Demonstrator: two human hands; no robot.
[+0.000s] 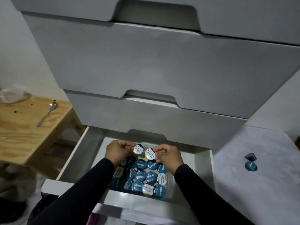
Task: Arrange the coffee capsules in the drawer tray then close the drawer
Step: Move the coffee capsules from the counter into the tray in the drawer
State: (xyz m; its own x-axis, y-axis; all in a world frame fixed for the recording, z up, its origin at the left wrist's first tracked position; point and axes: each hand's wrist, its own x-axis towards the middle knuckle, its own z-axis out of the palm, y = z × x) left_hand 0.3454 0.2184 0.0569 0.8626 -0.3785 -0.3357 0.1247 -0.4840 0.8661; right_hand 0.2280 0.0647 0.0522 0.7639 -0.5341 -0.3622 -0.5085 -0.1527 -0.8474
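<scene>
Left hand (117,151) and right hand (167,155) each pinch a white capsule (138,149) over the tray (170,194); recommend seating lids up at the far gap.

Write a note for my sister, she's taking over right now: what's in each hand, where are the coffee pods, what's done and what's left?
Left hand pinches a white-lidded capsule; right hand pinches another white-lidded capsule, both above the tray.
Many blue and white capsules already lie in the tray inside the open drawer.
Two blue capsules lie outside, on the white surface at right.
Left: place the held pair, fetch those two, close the drawer.
</scene>
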